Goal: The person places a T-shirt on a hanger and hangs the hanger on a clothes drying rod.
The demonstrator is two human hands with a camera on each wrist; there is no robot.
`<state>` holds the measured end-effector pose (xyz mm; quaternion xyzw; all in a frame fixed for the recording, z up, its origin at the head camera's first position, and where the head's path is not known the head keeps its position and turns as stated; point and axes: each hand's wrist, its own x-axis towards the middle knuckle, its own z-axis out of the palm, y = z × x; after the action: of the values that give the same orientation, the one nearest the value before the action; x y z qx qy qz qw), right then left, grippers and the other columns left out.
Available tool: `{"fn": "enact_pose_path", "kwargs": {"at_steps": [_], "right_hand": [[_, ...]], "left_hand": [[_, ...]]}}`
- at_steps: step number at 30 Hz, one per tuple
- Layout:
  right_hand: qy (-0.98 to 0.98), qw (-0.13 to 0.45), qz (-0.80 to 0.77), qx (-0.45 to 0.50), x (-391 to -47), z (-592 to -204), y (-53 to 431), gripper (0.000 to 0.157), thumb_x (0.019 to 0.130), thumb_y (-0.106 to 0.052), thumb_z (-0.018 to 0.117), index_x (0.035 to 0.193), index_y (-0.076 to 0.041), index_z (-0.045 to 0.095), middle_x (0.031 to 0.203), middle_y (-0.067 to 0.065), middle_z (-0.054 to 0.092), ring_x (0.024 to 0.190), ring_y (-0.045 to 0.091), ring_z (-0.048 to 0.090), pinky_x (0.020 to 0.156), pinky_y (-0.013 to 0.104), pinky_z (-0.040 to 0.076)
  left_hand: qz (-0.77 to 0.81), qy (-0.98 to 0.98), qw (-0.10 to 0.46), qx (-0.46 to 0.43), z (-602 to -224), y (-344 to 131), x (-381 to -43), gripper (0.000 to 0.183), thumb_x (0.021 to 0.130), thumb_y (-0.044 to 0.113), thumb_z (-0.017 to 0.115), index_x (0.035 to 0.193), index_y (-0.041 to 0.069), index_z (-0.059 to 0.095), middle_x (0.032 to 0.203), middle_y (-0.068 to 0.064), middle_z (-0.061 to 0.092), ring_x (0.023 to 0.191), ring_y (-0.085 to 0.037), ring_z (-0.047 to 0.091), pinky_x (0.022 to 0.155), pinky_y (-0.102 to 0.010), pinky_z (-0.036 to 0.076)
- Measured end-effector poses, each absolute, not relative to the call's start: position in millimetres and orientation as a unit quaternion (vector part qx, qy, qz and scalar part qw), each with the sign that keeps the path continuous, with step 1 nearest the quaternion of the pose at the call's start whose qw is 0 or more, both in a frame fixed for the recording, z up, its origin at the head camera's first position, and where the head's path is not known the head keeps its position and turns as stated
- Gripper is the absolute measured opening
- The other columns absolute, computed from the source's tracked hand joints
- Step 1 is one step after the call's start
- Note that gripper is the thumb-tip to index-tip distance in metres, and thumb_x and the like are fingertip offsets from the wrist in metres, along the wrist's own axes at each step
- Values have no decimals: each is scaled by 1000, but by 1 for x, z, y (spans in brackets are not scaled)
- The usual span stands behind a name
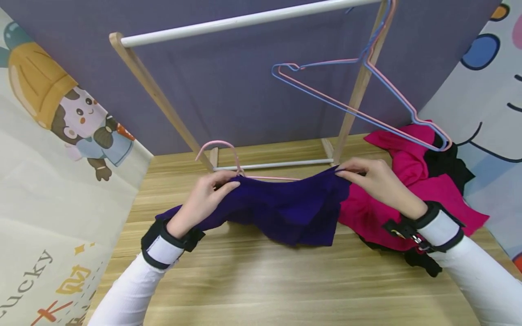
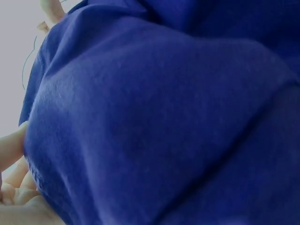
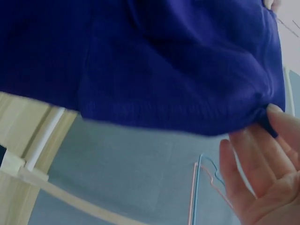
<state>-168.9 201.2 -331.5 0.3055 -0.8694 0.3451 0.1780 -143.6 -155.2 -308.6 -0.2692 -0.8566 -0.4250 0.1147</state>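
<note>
A dark purple garment (image 1: 285,208) is stretched between both hands above the table, its lower part hanging in folds. The left hand (image 1: 205,197) pinches its upper edge beside the hook of a pink hanger (image 1: 234,151); most of that hanger is hidden by cloth. At the upper right corner, the right hand (image 1: 377,181) pinches the edge between thumb and fingers. In the right wrist view a stitched hem runs along the garment (image 3: 187,110) to the right hand (image 3: 267,178). Purple cloth (image 2: 154,122) fills most of the left wrist view.
Behind stands a rack with a white rail (image 1: 244,20) and wooden legs (image 1: 159,97). Blue and pink hangers (image 1: 326,97) hang together at its right end. A bright pink garment (image 1: 379,213) and black cloth (image 1: 448,165) lie heaped on the wooden table (image 1: 253,290) at the right.
</note>
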Motion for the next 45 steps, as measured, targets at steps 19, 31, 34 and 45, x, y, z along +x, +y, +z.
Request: {"fn": "enact_pose_path", "kwargs": {"at_steps": [19,31,34,45], "right_hand": [[-858,141,357,340,-167,-338,173,16,74,-3,65,86,-14,64,80,-1,66,75,7,58,62,37,53],[-834,110,395,368,-165,-340,155,24,73,-2,66,96,-10,62,82,5,67,75,9,60,61,37,53],[-844,75,402,347,-164,-340,158,35,75,-8,66,109,-10,57,88,7,67,78,9,60,65,39,51],[-874,62,348,333,-164,-345,171,4,81,-14,62,84,-15,60,74,-6,59,65,7,49,59,35,46]], "left_hand": [[-448,-846,116,-264,-326,-123,-147,18,81,7,60,99,3,61,88,-12,66,81,-15,58,72,-41,50],[-434,-851,100,-279,-334,-105,-144,18,83,12,59,99,5,61,93,-10,66,87,-12,57,77,-38,49],[-452,-846,103,-265,-335,-106,-145,16,83,11,59,98,5,62,90,-10,66,85,-11,57,76,-38,49],[-490,-828,108,-250,-334,-113,-148,16,81,8,61,96,3,63,86,-12,66,76,-13,58,68,-39,50]]}}
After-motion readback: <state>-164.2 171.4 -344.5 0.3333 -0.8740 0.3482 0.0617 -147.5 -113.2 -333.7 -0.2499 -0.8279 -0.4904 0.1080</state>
